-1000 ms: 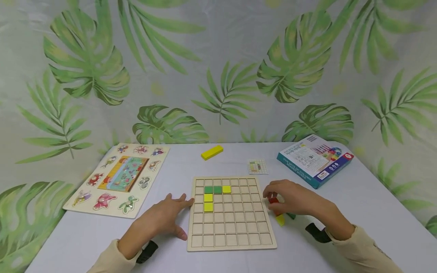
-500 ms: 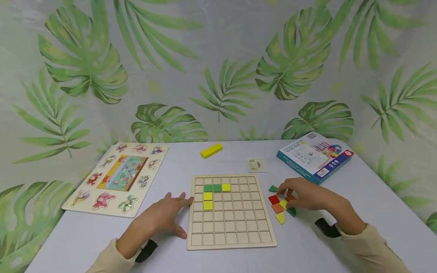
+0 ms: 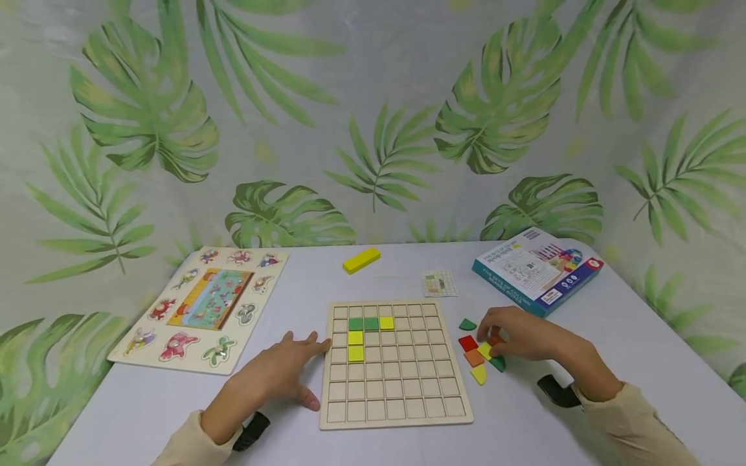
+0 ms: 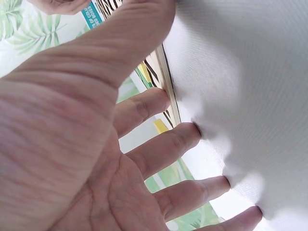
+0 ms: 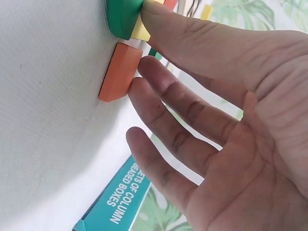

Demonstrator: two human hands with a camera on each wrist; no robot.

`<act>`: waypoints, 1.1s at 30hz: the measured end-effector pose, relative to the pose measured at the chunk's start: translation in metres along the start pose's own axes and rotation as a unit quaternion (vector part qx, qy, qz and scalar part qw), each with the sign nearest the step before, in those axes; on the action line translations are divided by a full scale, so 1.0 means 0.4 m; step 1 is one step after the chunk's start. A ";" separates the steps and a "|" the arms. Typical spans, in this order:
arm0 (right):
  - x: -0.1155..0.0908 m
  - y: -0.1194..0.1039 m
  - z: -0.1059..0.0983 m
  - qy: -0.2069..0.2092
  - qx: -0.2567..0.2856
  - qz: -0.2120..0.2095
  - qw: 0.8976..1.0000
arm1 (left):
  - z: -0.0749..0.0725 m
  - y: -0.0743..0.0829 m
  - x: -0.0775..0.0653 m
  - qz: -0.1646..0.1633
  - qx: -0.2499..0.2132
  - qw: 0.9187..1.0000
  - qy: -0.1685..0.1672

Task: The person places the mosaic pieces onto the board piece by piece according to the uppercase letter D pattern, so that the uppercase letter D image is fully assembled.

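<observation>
A wooden grid board [image 3: 402, 391] lies in the middle of the table, with green and yellow tiles [image 3: 356, 338] in its upper left cells. My left hand [image 3: 276, 372] rests on the table with fingers spread, index finger and thumb beside the board's left edge. Right of the board, my right hand [image 3: 515, 333] hovers low over a loose pile: a red tile [image 3: 467, 343], an orange tile [image 3: 474, 358], yellow and green pieces. In the right wrist view its thumb touches by a green piece [image 5: 121, 18]; loosely bent fingers come near another orange tile [image 5: 119, 72]. The right index finger is mostly hidden.
Behind the board lie a yellow block [image 3: 361, 261] and a small printed grid card [image 3: 440, 284]. A teal and white box [image 3: 533, 268] sits at the back right. An animal puzzle board [image 3: 201, 343] lies to the left. Leaf-patterned cloth [image 3: 384, 155] hangs behind the table.
My right hand has moved rightward from the board's edge onto the loose pieces, uncovering several that it hid, and then stays nearly still. The left hand keeps its place.
</observation>
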State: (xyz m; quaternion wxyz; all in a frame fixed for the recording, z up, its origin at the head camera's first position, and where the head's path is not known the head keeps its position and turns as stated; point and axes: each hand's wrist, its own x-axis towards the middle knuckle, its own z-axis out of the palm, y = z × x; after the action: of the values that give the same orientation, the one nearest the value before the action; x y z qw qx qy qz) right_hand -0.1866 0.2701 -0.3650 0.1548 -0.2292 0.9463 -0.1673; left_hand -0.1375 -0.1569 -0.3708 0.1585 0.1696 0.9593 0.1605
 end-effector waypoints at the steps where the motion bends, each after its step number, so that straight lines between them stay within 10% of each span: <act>1: 0.000 0.000 -0.001 0.000 -0.001 0.000 1.000 | -0.001 0.000 0.000 0.001 0.001 1.000 0.002; 33: -0.003 -0.017 -0.004 0.017 -0.014 -0.017 1.000 | 0.002 0.004 -0.006 0.005 0.018 1.000 0.004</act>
State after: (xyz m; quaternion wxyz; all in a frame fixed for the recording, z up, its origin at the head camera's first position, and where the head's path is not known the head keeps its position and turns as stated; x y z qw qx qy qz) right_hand -0.1835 0.2652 -0.3605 0.1329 -0.2443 0.9471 -0.1603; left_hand -0.1345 -0.1561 -0.3703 0.1503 0.1765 0.9619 0.1450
